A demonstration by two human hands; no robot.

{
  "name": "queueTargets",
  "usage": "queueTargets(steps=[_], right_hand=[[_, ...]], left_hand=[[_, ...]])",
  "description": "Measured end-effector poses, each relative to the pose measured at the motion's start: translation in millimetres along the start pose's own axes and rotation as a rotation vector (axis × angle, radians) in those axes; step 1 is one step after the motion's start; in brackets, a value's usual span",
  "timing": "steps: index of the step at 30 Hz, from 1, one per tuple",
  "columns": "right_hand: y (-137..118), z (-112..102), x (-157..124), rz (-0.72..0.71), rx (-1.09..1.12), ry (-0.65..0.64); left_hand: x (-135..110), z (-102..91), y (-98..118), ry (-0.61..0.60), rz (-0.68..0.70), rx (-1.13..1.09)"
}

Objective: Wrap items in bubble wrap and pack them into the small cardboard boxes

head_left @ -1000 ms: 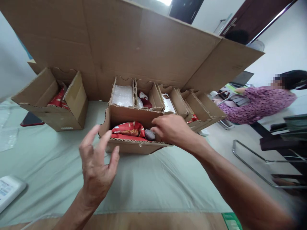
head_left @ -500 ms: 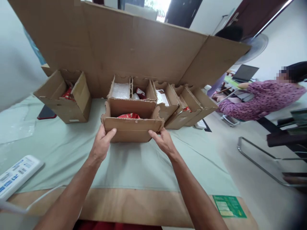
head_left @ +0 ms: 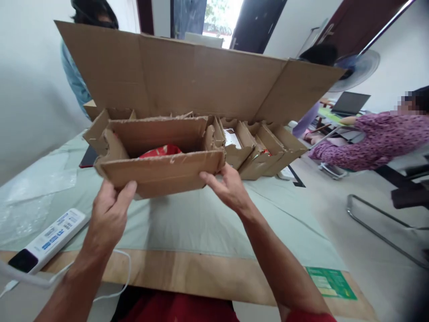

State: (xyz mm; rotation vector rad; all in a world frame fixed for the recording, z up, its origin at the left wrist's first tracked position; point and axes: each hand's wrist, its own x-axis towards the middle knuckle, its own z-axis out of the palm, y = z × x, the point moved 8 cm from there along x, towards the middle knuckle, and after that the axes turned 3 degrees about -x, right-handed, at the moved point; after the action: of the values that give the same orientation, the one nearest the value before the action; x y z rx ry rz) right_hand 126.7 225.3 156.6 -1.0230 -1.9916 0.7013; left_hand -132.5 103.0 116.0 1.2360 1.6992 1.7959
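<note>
An open-topped cardboard box [head_left: 167,172] is held up over the green cloth, with a red packet [head_left: 161,151] partly visible inside. My left hand [head_left: 112,210] grips its lower left corner, thumb on the front wall. At the right end, my right hand [head_left: 228,185] clasps the box the same way, fingers underneath or behind and out of sight. The box tilts, its left end nearer to me. Behind it, another cardboard box [head_left: 97,129] at the left is partly covered, as are the boxes in the middle.
More open boxes [head_left: 250,156] stand along a tall cardboard panel [head_left: 208,76]. A white power strip [head_left: 55,237] with a cable and bubble wrap [head_left: 30,205] lie left. A green card [head_left: 330,282] is on the front right edge. Two people are nearby, one behind the panel.
Both hands have lifted the box off the cloth and brought it leftward and closer to me. Its left end has swung nearer, now hiding the boxes behind. My view has also shifted.
</note>
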Motion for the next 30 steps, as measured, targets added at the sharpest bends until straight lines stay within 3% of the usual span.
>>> queueTargets(steps=[3, 5, 7, 10, 13, 15, 20, 30], right_hand=[[12.4, -17.6, -7.6, 0.033, -0.032, 0.086], [25.8, -29.7, -29.6, 0.076, -0.099, 0.130], [37.3, -27.7, -46.8, 0.112, -0.125, 0.100], [42.7, 9.7, -42.9, 0.115, -0.063, -0.070], [31.5, 64.0, -6.0, 0.030, 0.022, -0.223], [22.4, 96.1, 24.4, -0.032, 0.059, -0.272], [20.6, 147.4, 70.6, -0.051, 0.084, -0.234], [31.6, 182.6, 64.3, -0.057, 0.172, -0.082]], left_hand=[[-0.1, 24.3, 3.1, -0.041, -0.039, -0.059], [-18.7, 41.4, -1.7, -0.097, -0.072, -0.084], [-42.3, 46.8, -14.8, -0.124, -0.143, -0.101], [-70.1, 22.6, -40.5, -0.003, -0.266, -0.062], [-81.9, -11.0, -56.1, 0.152, -0.302, -0.022], [-82.7, -20.0, -58.9, 0.176, -0.265, -0.049], [-84.4, -10.3, -63.3, 0.149, -0.225, -0.086], [-99.3, 12.3, -71.5, 0.125, -0.130, -0.022]])
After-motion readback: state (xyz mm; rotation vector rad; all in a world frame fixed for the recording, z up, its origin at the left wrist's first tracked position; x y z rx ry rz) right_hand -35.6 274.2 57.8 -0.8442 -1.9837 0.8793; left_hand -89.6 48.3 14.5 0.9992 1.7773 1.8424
